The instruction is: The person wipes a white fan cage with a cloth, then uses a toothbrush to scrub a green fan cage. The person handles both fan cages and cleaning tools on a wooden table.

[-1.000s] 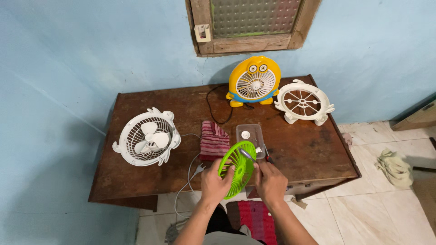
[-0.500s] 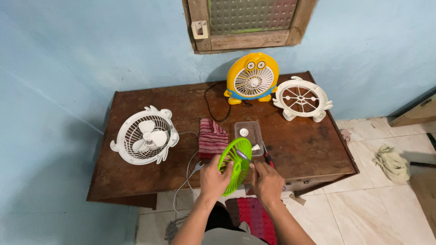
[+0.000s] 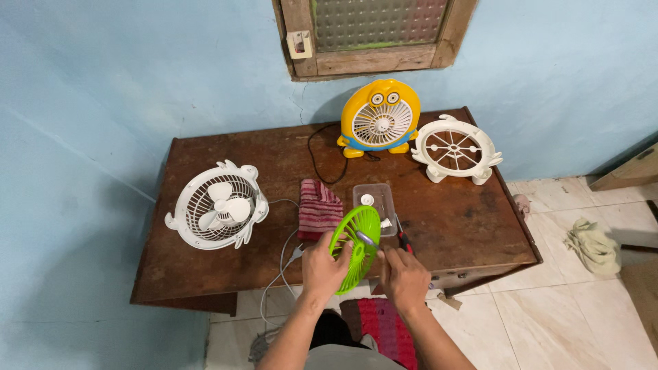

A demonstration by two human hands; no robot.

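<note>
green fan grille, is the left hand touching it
Touching. The head view shows the left hand gripping the green fan grille at its left rim, thumb across the front, no gap visible.

Head cam, high (looks down)

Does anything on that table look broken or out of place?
Yes: the white fan shell at the back right stands bare, without blades or grille. A green grille is off any fan, held in the left hand.
</note>
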